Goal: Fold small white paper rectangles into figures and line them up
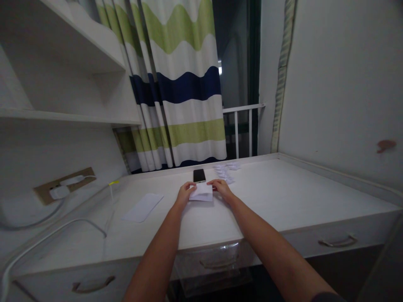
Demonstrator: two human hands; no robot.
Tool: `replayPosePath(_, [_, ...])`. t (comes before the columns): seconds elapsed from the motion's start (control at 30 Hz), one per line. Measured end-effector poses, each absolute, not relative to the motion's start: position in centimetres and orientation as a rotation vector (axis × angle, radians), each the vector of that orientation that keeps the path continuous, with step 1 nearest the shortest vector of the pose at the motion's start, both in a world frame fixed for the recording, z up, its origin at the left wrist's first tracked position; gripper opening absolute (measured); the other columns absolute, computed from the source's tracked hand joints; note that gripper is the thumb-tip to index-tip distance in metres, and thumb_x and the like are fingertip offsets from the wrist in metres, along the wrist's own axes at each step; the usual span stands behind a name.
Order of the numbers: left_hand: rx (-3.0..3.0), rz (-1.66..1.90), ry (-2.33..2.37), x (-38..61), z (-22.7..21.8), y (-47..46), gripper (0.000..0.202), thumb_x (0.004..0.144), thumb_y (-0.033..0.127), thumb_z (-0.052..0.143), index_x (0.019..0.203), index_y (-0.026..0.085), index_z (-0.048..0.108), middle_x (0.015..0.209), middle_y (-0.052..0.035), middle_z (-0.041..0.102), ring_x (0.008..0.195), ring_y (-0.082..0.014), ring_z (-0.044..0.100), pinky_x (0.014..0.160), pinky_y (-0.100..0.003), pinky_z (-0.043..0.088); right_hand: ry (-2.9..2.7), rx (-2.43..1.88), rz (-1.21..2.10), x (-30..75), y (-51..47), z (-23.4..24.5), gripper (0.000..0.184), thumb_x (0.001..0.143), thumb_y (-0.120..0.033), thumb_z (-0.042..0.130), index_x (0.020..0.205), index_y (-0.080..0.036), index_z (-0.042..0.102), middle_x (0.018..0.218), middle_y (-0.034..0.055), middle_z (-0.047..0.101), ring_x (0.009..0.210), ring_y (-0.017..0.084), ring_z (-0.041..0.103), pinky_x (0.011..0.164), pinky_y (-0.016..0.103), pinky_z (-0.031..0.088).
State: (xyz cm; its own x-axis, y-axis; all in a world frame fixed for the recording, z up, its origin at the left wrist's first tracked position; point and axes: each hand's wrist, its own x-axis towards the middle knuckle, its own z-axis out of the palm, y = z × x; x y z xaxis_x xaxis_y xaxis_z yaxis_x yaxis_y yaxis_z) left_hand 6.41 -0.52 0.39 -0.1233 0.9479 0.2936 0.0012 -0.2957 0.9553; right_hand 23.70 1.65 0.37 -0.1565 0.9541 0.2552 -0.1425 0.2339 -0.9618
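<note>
A sheet of white paper (201,193), folded over on itself, is held just above the desk between my two hands. My left hand (185,193) pinches its left edge, thumb on top. At the upper right corner my right hand (221,188) grips the same paper with closed fingers. Just beyond the paper lies a black phone (199,175), flat on the desk. Several small folded white paper pieces (224,171) sit in a group behind my right hand. Off to the left rests a flat stack of white paper (143,207).
The white desk (299,188) has drawers with metal handles (338,242) along its front. White chargers (59,192) and cables (83,220) are at the left wall. A shelf (69,115) overhangs the left side, and a striped curtain (189,84) hangs behind.
</note>
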Motion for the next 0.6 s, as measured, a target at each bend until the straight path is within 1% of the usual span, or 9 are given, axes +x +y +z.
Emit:
replayPosePath(0.1, [1.441, 1.456, 1.091, 6.6, 0.6, -0.9, 0.044, 0.049, 0.018, 0.064, 0.093, 0.016, 0.057, 0.070, -0.0011, 0.061, 0.059, -0.0131, 0.055, 0.051, -0.021, 0.039, -1.436, -0.858, 1.098, 23.6, 1.7, 0.1, 0.013, 0.062, -0.026, 0.055, 0.065, -0.014, 0.059, 0.063, 0.0008, 0.058, 0.057, 0.010, 0.051, 0.049, 0.020, 0.040])
replayPosePath(0.17, [1.482, 1.387, 1.031, 6.7, 0.8, -1.2, 0.057, 0.051, 0.018, 0.064, 0.106, 0.016, 0.050, 0.069, -0.0010, 0.061, 0.056, -0.0133, 0.055, 0.050, -0.021, 0.039, -1.517, -0.850, 1.071, 23.5, 1.7, -0.2, 0.020, 0.058, -0.029, 0.061, 0.070, -0.013, 0.059, 0.059, -0.0007, 0.056, 0.054, 0.010, 0.049, 0.047, 0.019, 0.037])
replayPosePath(0.23, [1.511, 1.340, 0.989, 6.8, 0.9, -1.4, 0.066, 0.051, 0.018, 0.066, 0.114, 0.016, 0.045, 0.067, -0.0008, 0.061, 0.055, -0.0133, 0.055, 0.049, -0.021, 0.040, -1.612, -0.827, 1.126, 23.4, 1.6, -0.4, 0.025, 0.057, -0.030, 0.064, 0.074, -0.012, 0.060, 0.056, -0.0010, 0.056, 0.051, 0.009, 0.049, 0.046, 0.019, 0.035])
replayPosePath(0.3, [1.505, 1.347, 0.980, 6.9, 1.1, -1.5, 0.070, 0.052, 0.019, 0.067, 0.117, 0.016, 0.041, 0.069, -0.0013, 0.062, 0.055, -0.0131, 0.056, 0.050, -0.021, 0.041, -1.681, -0.816, 1.223, 23.4, 1.6, -0.5, 0.024, 0.056, -0.029, 0.065, 0.072, -0.011, 0.060, 0.055, -0.0006, 0.057, 0.048, 0.009, 0.048, 0.044, 0.019, 0.034])
replayPosePath(0.4, [1.372, 1.440, 0.998, 7.1, 1.1, -1.5, 0.070, 0.054, 0.020, 0.068, 0.117, 0.019, 0.040, 0.078, -0.0036, 0.063, 0.061, -0.0135, 0.058, 0.054, -0.023, 0.044, -1.615, -0.805, 1.285, 23.5, 1.7, -0.3, 0.022, 0.053, -0.027, 0.067, 0.067, -0.011, 0.058, 0.054, -0.0009, 0.057, 0.047, 0.008, 0.048, 0.045, 0.020, 0.034])
replayPosePath(0.47, [1.258, 1.461, 1.005, 7.2, 1.1, -1.5, 0.063, 0.054, 0.022, 0.069, 0.113, 0.019, 0.044, 0.084, -0.0056, 0.063, 0.066, -0.0145, 0.059, 0.058, -0.026, 0.046, -1.481, -0.797, 1.270, 23.5, 1.9, -0.2, 0.023, 0.051, -0.025, 0.068, 0.066, -0.013, 0.055, 0.053, -0.0023, 0.056, 0.047, 0.008, 0.048, 0.045, 0.019, 0.035])
replayPosePath(0.6, [1.253, 1.304, 1.001, 7.5, 0.9, -1.5, 0.041, 0.052, 0.028, 0.071, 0.088, 0.013, 0.059, 0.084, -0.0095, 0.064, 0.070, -0.0171, 0.060, 0.062, -0.029, 0.047, -1.343, -0.817, 1.277, 23.5, 2.0, 0.0, 0.024, 0.051, -0.026, 0.068, 0.065, -0.016, 0.051, 0.048, -0.0054, 0.052, 0.043, 0.007, 0.045, 0.042, 0.018, 0.032])
